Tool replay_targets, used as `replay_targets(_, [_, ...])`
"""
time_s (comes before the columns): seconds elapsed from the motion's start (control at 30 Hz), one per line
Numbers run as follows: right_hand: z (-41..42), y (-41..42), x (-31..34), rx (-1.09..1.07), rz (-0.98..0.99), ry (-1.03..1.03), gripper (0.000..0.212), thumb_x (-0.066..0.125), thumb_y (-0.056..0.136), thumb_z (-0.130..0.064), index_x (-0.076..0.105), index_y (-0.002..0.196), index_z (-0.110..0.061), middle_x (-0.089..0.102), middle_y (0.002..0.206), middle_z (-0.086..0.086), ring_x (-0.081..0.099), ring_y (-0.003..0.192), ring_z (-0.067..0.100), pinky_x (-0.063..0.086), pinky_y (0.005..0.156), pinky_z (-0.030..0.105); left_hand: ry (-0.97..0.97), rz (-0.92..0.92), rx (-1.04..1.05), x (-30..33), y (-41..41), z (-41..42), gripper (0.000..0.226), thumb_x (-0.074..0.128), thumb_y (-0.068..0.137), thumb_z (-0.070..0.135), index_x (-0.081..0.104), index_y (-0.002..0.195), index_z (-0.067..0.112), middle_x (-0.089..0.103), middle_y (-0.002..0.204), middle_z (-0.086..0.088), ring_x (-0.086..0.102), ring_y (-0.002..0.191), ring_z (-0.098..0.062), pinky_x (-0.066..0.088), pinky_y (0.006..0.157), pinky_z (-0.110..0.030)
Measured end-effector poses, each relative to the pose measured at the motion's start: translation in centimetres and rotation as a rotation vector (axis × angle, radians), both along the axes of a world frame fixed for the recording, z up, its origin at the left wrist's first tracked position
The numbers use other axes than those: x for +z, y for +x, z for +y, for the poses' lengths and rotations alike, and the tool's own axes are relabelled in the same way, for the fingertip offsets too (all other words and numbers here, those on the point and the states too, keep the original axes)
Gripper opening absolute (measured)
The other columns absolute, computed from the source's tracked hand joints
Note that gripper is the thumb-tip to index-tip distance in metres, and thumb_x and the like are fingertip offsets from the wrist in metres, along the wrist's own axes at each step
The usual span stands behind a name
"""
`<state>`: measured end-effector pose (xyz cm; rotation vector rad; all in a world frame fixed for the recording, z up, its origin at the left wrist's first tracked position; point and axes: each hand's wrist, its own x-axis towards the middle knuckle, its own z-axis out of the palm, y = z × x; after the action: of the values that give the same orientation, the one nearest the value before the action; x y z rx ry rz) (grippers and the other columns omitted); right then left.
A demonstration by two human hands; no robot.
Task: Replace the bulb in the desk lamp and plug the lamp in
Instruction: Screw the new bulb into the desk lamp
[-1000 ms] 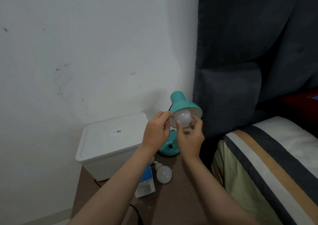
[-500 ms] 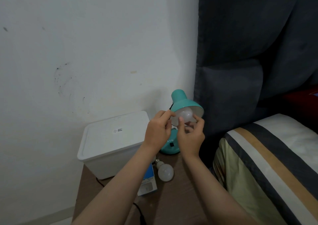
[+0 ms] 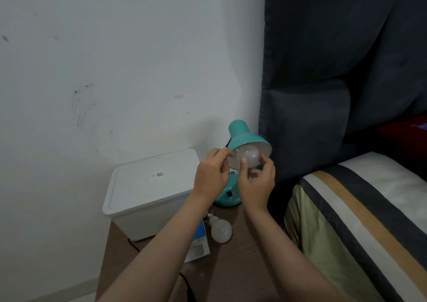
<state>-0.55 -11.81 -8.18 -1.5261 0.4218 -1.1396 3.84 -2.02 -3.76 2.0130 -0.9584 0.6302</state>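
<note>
R hand [image 3: 255, 184] pinches the bulb [image 3: 250, 158] sitting in the shade [image 3: 245, 137] mouth, axis tilted up-left into the socket; L hand [image 3: 213, 172] grips the shade rim, imo bracing.

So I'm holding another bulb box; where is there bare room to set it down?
Bare wood lies on the table between the loose bulb and the bed. The white bin lid is also bare. Around the lamp base it is crowded.

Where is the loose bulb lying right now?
In the head view, the loose bulb lies on the wooden table, just in front of the lamp base, between the white box and the bed.
</note>
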Motion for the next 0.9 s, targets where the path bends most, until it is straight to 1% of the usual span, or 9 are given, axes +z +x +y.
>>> replay_targets(0.1, [0.0,0.0,-0.4,0.007,-0.034,-0.128,0.045,0.065,0.088,-0.018,0.049,0.13,-0.013,0.043,0.125,0.01,0.064,0.094,0.027,0.059,0.077,0.031,0.002,-0.003,0.007,0.0,0.0,0.0,0.025,0.053,0.083,-0.005,0.061,0.099,0.013,0.062,0.089,-0.008,0.063,0.071,-0.023,0.056,0.061,-0.044])
replay_targets(0.2, [-0.2,0.0,-0.9,0.049,-0.036,-0.175,0.05,0.068,0.083,-0.007,0.051,0.13,-0.018,0.042,0.127,0.013,0.062,0.101,0.028,0.059,0.082,0.031,0.006,-0.004,0.013,0.0,0.1,0.0,0.025,0.054,0.083,-0.005,0.06,0.099,0.013,0.062,0.09,-0.008,0.063,0.072,-0.022,0.056,0.062,-0.043])
replay_targets(0.37, [-0.6,-0.1,-0.4,0.003,0.025,-0.126,0.049,0.073,0.082,-0.026,0.053,0.126,-0.018,0.053,0.114,0.008,0.065,0.067,0.015,0.055,0.062,0.017,-0.009,-0.004,0.029,0.1,-0.1,-0.1,0.024,0.054,0.082,-0.005,0.062,0.098,0.011,0.062,0.087,-0.009,0.062,0.07,-0.023,0.056,0.06,-0.043])
replay_targets(0.47, [-0.7,-0.1,-0.4,0.006,0.032,-0.104,0.052,0.07,0.082,-0.037,0.05,0.126,-0.019,0.056,0.116,0.01,0.066,0.084,0.024,0.059,0.068,0.029,-0.005,-0.014,0.026,0.0,-0.2,-0.2,0.022,0.054,0.082,-0.005,0.062,0.096,0.011,0.062,0.087,-0.008,0.062,0.069,-0.022,0.056,0.059,-0.043])
replay_targets(0.57, [-0.4,-0.1,-0.2,0.012,-0.011,-0.08,0.051,0.07,0.084,-0.026,0.049,0.129,-0.014,0.049,0.119,0.008,0.063,0.098,0.023,0.056,0.074,0.016,-0.009,-0.015,0.025,-0.1,-0.3,-0.2,0.022,0.054,0.082,-0.005,0.062,0.096,0.01,0.062,0.087,-0.008,0.062,0.07,-0.022,0.056,0.06,-0.043])
replay_targets(0.63, [-0.2,0.0,-0.3,0.025,-0.039,-0.114,0.052,0.07,0.084,-0.022,0.047,0.13,-0.016,0.044,0.122,0.007,0.062,0.101,0.026,0.058,0.08,0.023,-0.012,-0.011,0.027,-0.1,-0.3,-0.2,0.023,0.054,0.082,-0.005,0.062,0.097,0.01,0.062,0.088,-0.009,0.062,0.07,-0.022,0.056,0.06,-0.043])
replay_targets(0.7, [-0.2,0.1,-0.5,0.04,-0.048,-0.158,0.048,0.07,0.085,-0.02,0.05,0.129,-0.018,0.045,0.122,0.008,0.063,0.1,0.027,0.059,0.08,0.031,-0.009,-0.007,0.029,-0.1,-0.3,-0.2,0.023,0.054,0.082,-0.005,0.062,0.097,0.011,0.063,0.089,-0.009,0.062,0.071,-0.022,0.056,0.06,-0.042])
replay_targets(0.83, [-0.5,0.1,-0.1,0.0,-0.016,-0.149,0.043,0.072,0.083,-0.022,0.057,0.121,-0.013,0.051,0.113,0.011,0.066,0.088,0.023,0.057,0.072,0.018,-0.009,-0.003,0.035,-0.1,-0.2,-0.2,0.022,0.054,0.082,-0.004,0.062,0.097,0.011,0.063,0.09,-0.008,0.063,0.071,-0.022,0.056,0.06,-0.042])
replay_targets(0.9, [-0.6,0.0,0.2,-0.008,0.008,-0.155,0.043,0.072,0.082,-0.026,0.057,0.121,-0.013,0.052,0.112,0.01,0.065,0.088,0.022,0.056,0.071,0.019,-0.011,-0.006,0.037,0.0,-0.3,-0.3,0.022,0.054,0.082,-0.005,0.062,0.097,0.01,0.062,0.089,-0.008,0.062,0.071,-0.022,0.056,0.059,-0.042])
